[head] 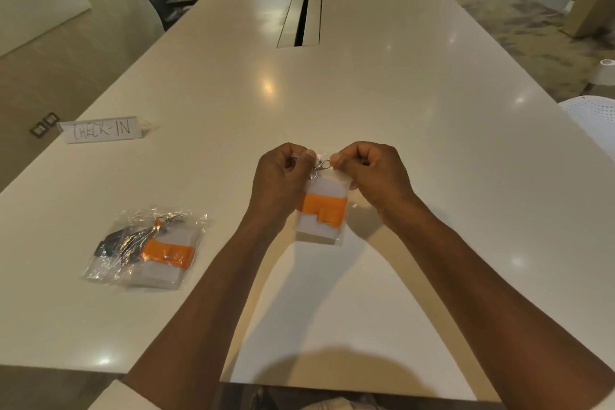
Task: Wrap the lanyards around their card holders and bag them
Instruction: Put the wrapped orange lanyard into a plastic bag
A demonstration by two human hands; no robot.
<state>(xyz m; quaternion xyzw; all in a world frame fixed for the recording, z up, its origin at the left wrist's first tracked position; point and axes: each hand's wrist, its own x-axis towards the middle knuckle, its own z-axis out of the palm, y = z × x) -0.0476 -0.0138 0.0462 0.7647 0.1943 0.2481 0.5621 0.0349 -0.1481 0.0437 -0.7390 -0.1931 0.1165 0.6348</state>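
Just below the centre of the frame, a clear plastic bag (334, 210) hangs above the surface (366, 103), and inside it sits a white card holder (321, 228) with an orange lanyard (322, 208) wound flat across its middle. A small metal clip (321, 166) shows at the top of the holder, near the bag's mouth. In the lower left of the frame a second clear bag (109, 263), crinkled and glossy, lies flat on the surface; it contains another white card holder (163, 271) banded with an orange lanyard (168, 253), plus something dark beside it that cannot be made out through the plastic.

The surface is smooth, pale and shiny, with ceiling lights reflected on it. A folded white paper sign (103, 130) reading "CHECK-IN" stands in the left middle, and a long metal slot (301, 20) is set into the surface towards the top centre.

The left hand (283, 176) and right hand (369, 173) are both curled tight, thumb against fingers, each pinching the top edge of the hanging bag on either side of the clip.
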